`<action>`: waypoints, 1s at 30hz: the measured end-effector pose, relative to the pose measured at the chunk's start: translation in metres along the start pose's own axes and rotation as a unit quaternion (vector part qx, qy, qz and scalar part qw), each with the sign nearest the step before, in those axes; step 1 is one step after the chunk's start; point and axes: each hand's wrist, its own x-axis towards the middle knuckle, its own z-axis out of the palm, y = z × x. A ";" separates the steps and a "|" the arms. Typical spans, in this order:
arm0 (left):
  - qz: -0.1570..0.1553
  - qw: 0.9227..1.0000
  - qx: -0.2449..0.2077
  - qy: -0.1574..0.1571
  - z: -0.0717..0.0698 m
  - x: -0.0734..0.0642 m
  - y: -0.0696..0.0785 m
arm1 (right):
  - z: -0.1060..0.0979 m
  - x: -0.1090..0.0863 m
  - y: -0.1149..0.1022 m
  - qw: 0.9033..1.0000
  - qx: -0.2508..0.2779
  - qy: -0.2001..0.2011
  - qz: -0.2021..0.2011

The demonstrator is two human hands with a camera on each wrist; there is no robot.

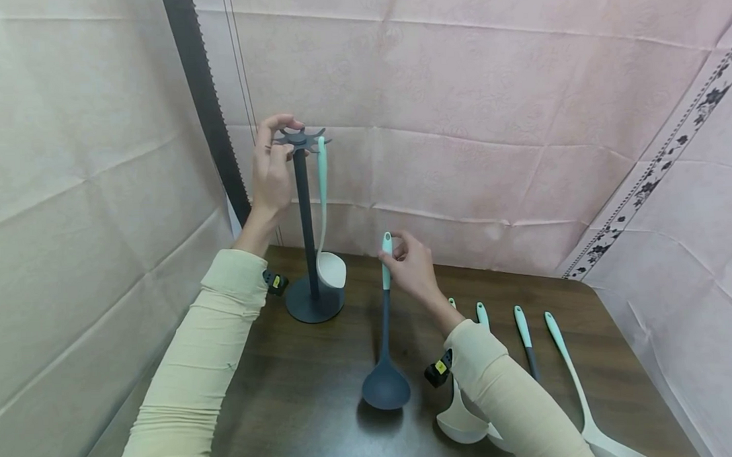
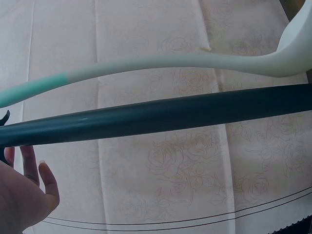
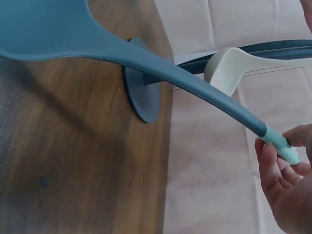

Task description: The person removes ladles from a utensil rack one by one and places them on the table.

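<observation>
My left hand (image 1: 273, 168) grips the hooked top of a dark utensil stand (image 1: 306, 217), fingers above and thumb in front. From one of its hooks hangs a white ladle (image 1: 332, 270) with a mint handle, also seen beside the pole in the left wrist view. To the right, my right hand (image 1: 412, 264) pinches the mint handle end of a dark blue-grey ladle (image 1: 386, 386). That ladle hangs bowl-down just over the table, its shadow beneath. In the right wrist view, thumb and fingers (image 3: 268, 163) close around the handle tip, and the stand's round base (image 3: 141, 97) lies behind.
Several mint-handled utensils lie at the right of the wooden table (image 1: 299, 392): a white ladle (image 1: 462, 421), a dark-shafted one (image 1: 531, 360) and a long white one (image 1: 573, 376) among them. My right sleeve partly covers them. Cloth walls (image 1: 435, 118) rise behind and at both sides.
</observation>
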 end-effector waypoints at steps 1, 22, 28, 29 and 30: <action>0.001 1.000 0.000 -0.001 0.000 0.000 0.000 | 0.001 0.000 0.002 1.000 0.000 0.000 0.004; -0.004 1.000 0.000 -0.001 0.000 0.000 0.001 | -0.001 -0.005 0.037 0.997 0.004 -0.028 0.065; -0.002 1.000 -0.002 -0.002 0.000 -0.001 0.002 | 0.000 -0.007 0.045 0.996 0.003 -0.035 0.079; -0.002 1.000 -0.001 -0.003 0.000 -0.001 0.002 | 0.000 -0.007 0.047 0.996 0.003 -0.035 0.083; -0.002 1.000 0.000 -0.003 0.000 -0.001 0.002 | 0.001 -0.007 0.049 0.996 0.001 -0.035 0.085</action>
